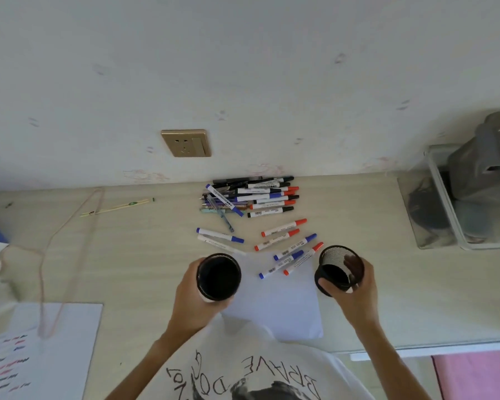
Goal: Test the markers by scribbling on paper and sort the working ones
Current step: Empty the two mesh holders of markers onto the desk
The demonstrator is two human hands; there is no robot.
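Observation:
My left hand [192,298] grips a black round cup [218,277] held upright above the desk, its inside dark. My right hand [355,293] grips a black mesh pen holder [339,268], tilted toward the left. Between them lies a blank white sheet of paper [283,307]. Several red- and blue-capped markers [289,249] lie loose across the sheet's far edge. A bigger pile of markers and pens [251,196] rests against the wall. A blue-capped marker [220,235] and a white one [220,246] lie left of the loose group.
A scribbled-on sheet [38,350] lies at the near left with a pink cord [45,272] across it. Chopsticks in a wrapper [116,207] lie at the far left. A clear bin [456,203] with grey items stands at the right. A gold wall socket [186,142] is above the pile.

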